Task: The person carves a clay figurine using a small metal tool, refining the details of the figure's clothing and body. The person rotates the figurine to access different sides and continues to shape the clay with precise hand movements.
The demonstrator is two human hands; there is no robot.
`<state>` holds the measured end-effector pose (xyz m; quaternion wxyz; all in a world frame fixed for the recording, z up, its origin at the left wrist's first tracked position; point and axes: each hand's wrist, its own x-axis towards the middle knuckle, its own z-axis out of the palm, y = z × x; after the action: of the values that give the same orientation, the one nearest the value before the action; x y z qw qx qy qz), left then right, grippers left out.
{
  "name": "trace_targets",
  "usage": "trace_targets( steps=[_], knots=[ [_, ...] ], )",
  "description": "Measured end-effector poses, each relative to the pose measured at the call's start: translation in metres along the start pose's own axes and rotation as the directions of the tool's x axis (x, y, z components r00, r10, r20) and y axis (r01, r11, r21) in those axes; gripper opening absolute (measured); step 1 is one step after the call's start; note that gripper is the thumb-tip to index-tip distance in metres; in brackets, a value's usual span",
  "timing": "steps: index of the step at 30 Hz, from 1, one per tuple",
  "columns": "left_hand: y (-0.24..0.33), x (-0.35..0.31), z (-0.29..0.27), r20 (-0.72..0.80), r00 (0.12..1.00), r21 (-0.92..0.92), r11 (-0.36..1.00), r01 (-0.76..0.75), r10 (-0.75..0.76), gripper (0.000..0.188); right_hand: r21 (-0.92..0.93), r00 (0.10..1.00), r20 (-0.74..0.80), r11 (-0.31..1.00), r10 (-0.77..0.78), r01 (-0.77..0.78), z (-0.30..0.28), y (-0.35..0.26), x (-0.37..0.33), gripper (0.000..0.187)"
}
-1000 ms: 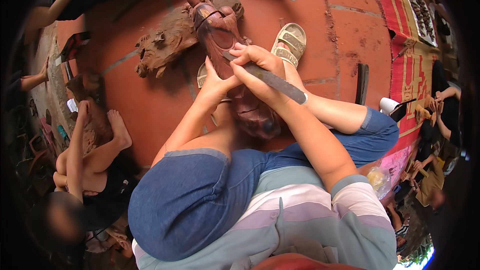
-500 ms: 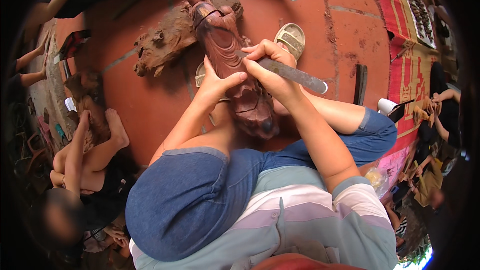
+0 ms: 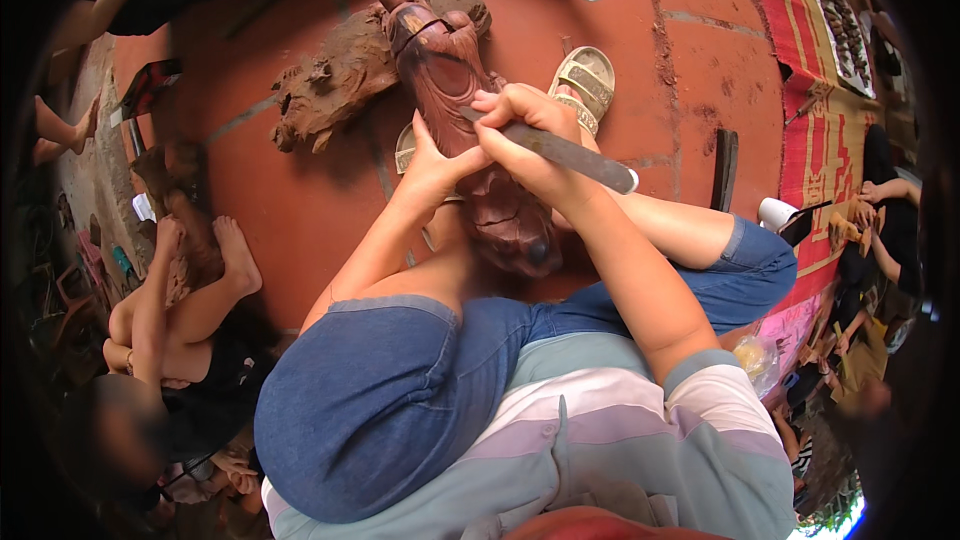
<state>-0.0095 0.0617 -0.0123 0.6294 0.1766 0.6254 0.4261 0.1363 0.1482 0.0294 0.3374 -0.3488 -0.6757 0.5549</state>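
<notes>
A reddish-brown carved wooden statue (image 3: pixel 443 80), a robed figure, lies between my legs, with its head away from me. My left hand (image 3: pixel 440 168) grips its middle from the left side, thumb laid across the top and fingertips partly hidden. My right hand (image 3: pixel 533 138) is closed round a long, flat metal carving blade (image 3: pixel 585 156) with a rounded end toward me. The blade's far tip meets the robe folds, close to my left thumb.
Rough pieces of wood (image 3: pixel 335 90) lie under and beside the statue's upper part. A sandal (image 3: pixel 585 80) is on my foot at the right. A dark bar (image 3: pixel 724 170), a white cup (image 3: pixel 775 211) and a red mat (image 3: pixel 800 155) lie further right. Other people sit on both sides.
My right hand and the blade have shifted slightly left along the robe folds, closer to my left thumb. At the far left, another person's foot has moved.
</notes>
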Motion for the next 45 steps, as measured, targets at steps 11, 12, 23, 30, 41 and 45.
trace_targets(
  steps=[11, 12, 23, 30, 41, 45],
  knots=[
    [0.006, -0.003, 0.004, 0.007, 0.999, 0.001, 0.999, -0.044, 0.044, 0.125, 0.201, 0.934, 0.088, 0.912, 0.346, -0.357, -0.013, 0.0, 0.004, 0.006],
    [0.006, -0.002, 0.004, 0.018, 0.999, -0.018, 0.999, -0.051, 0.051, 0.127, 0.225, 0.913, 0.092, 0.885, 0.397, -0.407, -0.014, -0.002, 0.005, 0.006],
    [0.015, -0.006, 0.007, 0.023, 1.0, -0.047, 0.999, -0.009, 0.01, 0.131, -0.016, 0.956, -0.046, 0.956, 0.291, -0.292, 0.007, -0.022, 0.011, 0.007],
    [0.008, -0.004, 0.005, 0.023, 0.999, -0.047, 0.998, -0.03, 0.031, 0.131, 0.164, 0.903, 0.052, 0.888, 0.427, -0.429, -0.002, -0.012, 0.024, 0.006],
    [0.009, -0.002, 0.005, 0.024, 0.998, -0.017, 0.998, -0.056, 0.056, 0.124, 0.044, 0.907, 0.086, 0.908, 0.412, -0.417, -0.006, -0.012, 0.028, 0.006],
    [0.002, 0.0, 0.003, 0.006, 0.996, -0.001, 0.996, -0.085, 0.085, 0.123, 0.065, 0.87, 0.15, 0.873, 0.47, -0.483, -0.019, -0.01, 0.041, 0.005]
  ],
)
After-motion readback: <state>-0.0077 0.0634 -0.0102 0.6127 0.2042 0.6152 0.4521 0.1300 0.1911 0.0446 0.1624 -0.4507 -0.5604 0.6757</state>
